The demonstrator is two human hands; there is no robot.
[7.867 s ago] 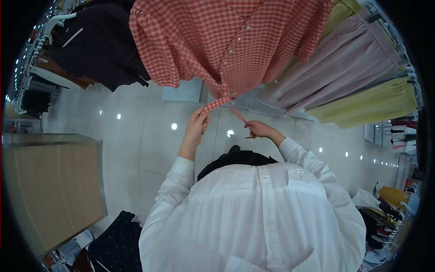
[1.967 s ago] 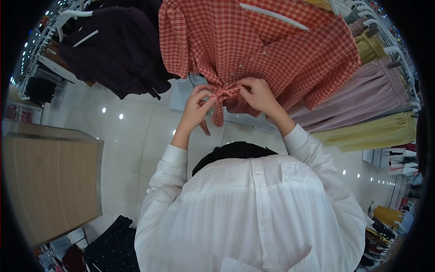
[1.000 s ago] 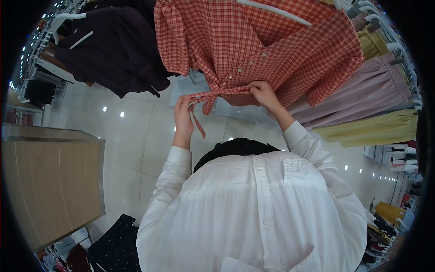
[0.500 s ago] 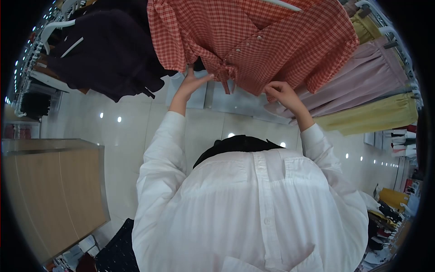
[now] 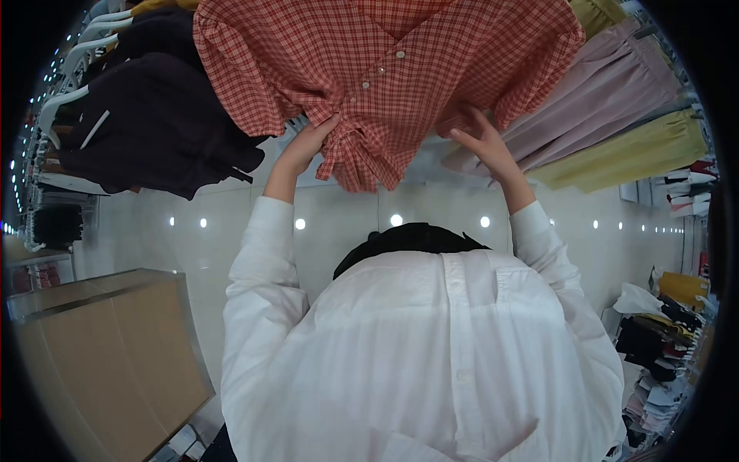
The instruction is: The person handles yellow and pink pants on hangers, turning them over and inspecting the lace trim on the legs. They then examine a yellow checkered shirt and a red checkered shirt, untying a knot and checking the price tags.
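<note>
A red checked shirt [image 5: 431, 85] with white buttons and a tied front hem hangs at the top of the view. Just left of its knot [image 5: 358, 154], my left hand [image 5: 308, 146] is closed on the cloth, some fingers hidden by it. On the other side, my right hand [image 5: 486, 146] is open at the shirt's lower edge, thumb and fingers apart. Its fingertips are close to the cloth or against it; exact contact cannot be made out.
Dark tops [image 5: 154, 123] hang on white hangers at the left. Pink trousers [image 5: 585, 92] and a yellow garment [image 5: 627, 154] hang at the right. A wood-panelled counter [image 5: 115, 362] stands at lower left on the glossy tiled floor [image 5: 223, 239]. More clothes [image 5: 654, 339] are at lower right.
The shirt has come lower and further left in view, its knot spread wider. My left hand has gone from open to closed on it. My right hand's fingers have opened from a pinch at the hem.
</note>
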